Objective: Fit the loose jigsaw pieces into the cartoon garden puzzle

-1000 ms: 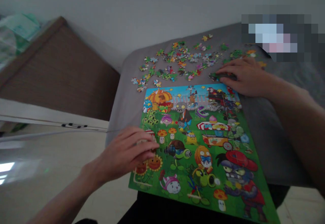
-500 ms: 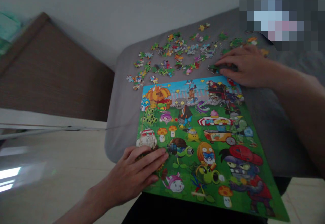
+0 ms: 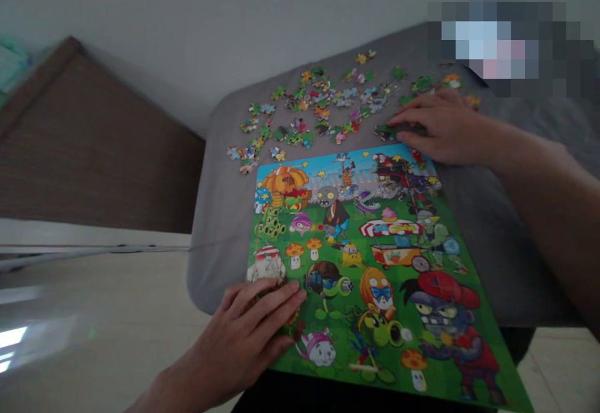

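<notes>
A colourful cartoon jigsaw puzzle (image 3: 337, 213) on a flat board lies tilted at the near edge of a grey padded surface. My left hand (image 3: 262, 322) rests flat on its lower left edge, fingers stretched out, covering part of the picture. Beyond the top right corner of the board, my right hand (image 3: 438, 124) bends over the loose pieces. Its thumb and forefinger close around a dark green puzzle piece (image 3: 402, 128), partly hidden by the fingers. Just left of these fingertips lies another dark piece (image 3: 383, 132).
Many loose puzzle pieces (image 3: 323, 100) are scattered past the board's top edge. The grey padded surface (image 3: 220, 213) meets a wall (image 3: 234, 19). A brown wooden panel (image 3: 107, 144) stands at the left, above a pale floor (image 3: 126, 313). A blurred patch covers the upper right.
The view has shifted slightly, so the board and pieces appear a little further left and lower. Both hands keep nearly the same places relative to the puzzle.
</notes>
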